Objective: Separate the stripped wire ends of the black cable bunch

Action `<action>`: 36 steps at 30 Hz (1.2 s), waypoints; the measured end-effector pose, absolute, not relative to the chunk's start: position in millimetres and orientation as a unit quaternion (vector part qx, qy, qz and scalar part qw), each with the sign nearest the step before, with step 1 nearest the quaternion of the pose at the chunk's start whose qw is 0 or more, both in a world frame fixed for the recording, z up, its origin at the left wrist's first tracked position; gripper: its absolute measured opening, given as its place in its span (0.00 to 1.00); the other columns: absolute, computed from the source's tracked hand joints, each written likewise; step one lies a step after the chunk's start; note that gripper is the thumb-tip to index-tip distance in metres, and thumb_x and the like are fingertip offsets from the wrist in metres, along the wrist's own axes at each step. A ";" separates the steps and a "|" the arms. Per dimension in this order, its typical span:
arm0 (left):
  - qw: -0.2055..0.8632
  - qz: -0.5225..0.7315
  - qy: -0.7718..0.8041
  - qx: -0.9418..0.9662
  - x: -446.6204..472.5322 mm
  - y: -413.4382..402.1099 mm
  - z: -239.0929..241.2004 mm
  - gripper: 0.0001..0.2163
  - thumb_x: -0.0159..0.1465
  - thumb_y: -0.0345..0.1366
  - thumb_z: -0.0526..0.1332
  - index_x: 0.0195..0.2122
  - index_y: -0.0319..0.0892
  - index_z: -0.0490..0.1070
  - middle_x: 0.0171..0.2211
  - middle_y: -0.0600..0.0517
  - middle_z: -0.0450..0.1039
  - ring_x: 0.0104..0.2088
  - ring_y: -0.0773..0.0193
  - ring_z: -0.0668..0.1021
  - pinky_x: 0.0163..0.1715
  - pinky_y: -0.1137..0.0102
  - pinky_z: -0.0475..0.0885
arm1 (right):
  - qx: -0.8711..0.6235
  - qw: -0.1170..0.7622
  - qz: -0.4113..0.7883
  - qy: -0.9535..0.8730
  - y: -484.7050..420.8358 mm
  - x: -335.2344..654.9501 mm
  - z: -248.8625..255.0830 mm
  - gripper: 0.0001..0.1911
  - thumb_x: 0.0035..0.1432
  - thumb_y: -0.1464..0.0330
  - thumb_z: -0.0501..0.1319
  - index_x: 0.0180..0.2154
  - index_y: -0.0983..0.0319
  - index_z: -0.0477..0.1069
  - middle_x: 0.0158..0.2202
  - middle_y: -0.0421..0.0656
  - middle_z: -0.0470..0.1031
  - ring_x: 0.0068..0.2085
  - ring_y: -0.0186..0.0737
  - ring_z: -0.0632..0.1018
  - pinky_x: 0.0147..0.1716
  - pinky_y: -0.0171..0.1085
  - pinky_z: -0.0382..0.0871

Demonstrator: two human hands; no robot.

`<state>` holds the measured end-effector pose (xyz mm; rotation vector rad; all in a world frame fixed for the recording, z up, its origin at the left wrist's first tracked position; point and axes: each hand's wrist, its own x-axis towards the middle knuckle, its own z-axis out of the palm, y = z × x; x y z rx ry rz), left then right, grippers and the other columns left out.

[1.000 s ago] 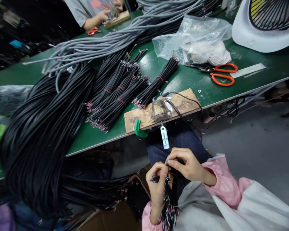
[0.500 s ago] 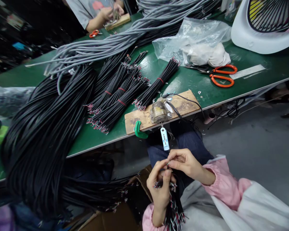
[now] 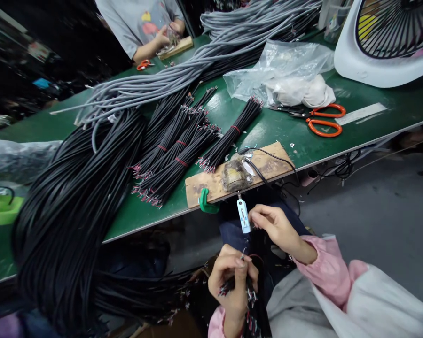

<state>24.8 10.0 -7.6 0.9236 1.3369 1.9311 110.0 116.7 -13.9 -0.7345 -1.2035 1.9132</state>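
My left hand is closed around a bunch of thin black cables with red and white wire ends. One bare wire tip sticks up between its thumb and forefinger. My right hand is in a pinch just right of a light-blue handled tool; whether it touches the tool or grips something small I cannot tell. That tool hangs below the table edge, at the front of a lumpy tape-wrapped device on a wooden board. A green clamp grips the board's edge.
Red-banded bundles of black cable lie on the green table. Long grey cables and a black cable heap spread leftward. Orange-handled scissors, a plastic bag and a white fan are right. A co-worker sits opposite.
My hands have come apart: the left moved slightly down with the cables, while the right lifted away to the side of the light-blue tool. The view has tilted slightly.
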 end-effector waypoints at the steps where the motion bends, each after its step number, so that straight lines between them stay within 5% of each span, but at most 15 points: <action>1: 0.289 0.734 0.502 0.354 25.0 12.8 -6.1 0.05 0.63 0.26 0.59 0.33 0.43 0.69 0.28 0.57 0.68 0.10 0.75 0.67 0.08 0.77 0.61 | -0.285 0.380 0.736 -0.483 121.3 107.3 -11.1 0.22 0.57 0.51 0.60 0.30 0.65 0.71 0.25 0.39 0.67 0.27 0.31 0.66 0.27 0.31 0.61; 11: 0.073 0.681 0.581 0.441 20.7 32.1 -7.8 0.09 0.60 0.25 0.62 0.35 0.48 0.76 0.25 0.56 0.71 0.18 0.67 0.74 0.17 0.71 0.69 | -0.247 0.344 0.783 -0.455 140.3 84.8 0.7 0.27 0.53 0.46 0.59 0.24 0.66 0.68 0.21 0.37 0.63 0.22 0.28 0.62 0.22 0.31 0.56; 17: 0.065 0.674 0.562 0.475 19.9 38.4 -11.3 0.07 0.60 0.24 0.62 0.35 0.43 0.75 0.25 0.55 0.72 0.18 0.68 0.73 0.16 0.73 0.68 | -0.198 0.335 0.840 -0.379 133.7 82.7 -10.9 0.23 0.62 0.53 0.56 0.30 0.67 0.72 0.25 0.40 0.68 0.26 0.30 0.66 0.25 0.30 0.59; 27: 0.090 0.667 0.560 0.483 22.9 41.1 -13.8 0.10 0.59 0.21 0.61 0.35 0.42 0.74 0.22 0.58 0.71 0.17 0.70 0.72 0.16 0.73 0.69 | -0.138 0.303 0.899 -0.284 129.6 79.7 -19.0 0.24 0.60 0.51 0.56 0.31 0.67 0.73 0.25 0.40 0.67 0.24 0.29 0.66 0.22 0.29 0.59; 32: 0.090 0.667 0.556 0.487 24.4 37.7 -12.5 0.09 0.59 0.22 0.61 0.35 0.42 0.75 0.23 0.57 0.72 0.18 0.69 0.72 0.17 0.73 0.68 | -0.176 0.349 0.856 -0.339 125.1 88.9 -33.8 0.28 0.64 0.51 0.49 0.33 0.67 0.74 0.23 0.41 0.68 0.24 0.32 0.68 0.25 0.32 0.60; 36: 0.133 0.631 0.604 0.468 19.3 34.6 -9.4 0.02 0.59 0.32 0.65 0.33 0.43 0.74 0.20 0.57 0.71 0.17 0.69 0.72 0.17 0.73 0.68 | -0.281 0.410 0.737 -0.458 122.0 115.7 -28.3 0.17 0.65 0.60 0.53 0.34 0.65 0.73 0.22 0.38 0.66 0.24 0.31 0.67 0.25 0.32 0.61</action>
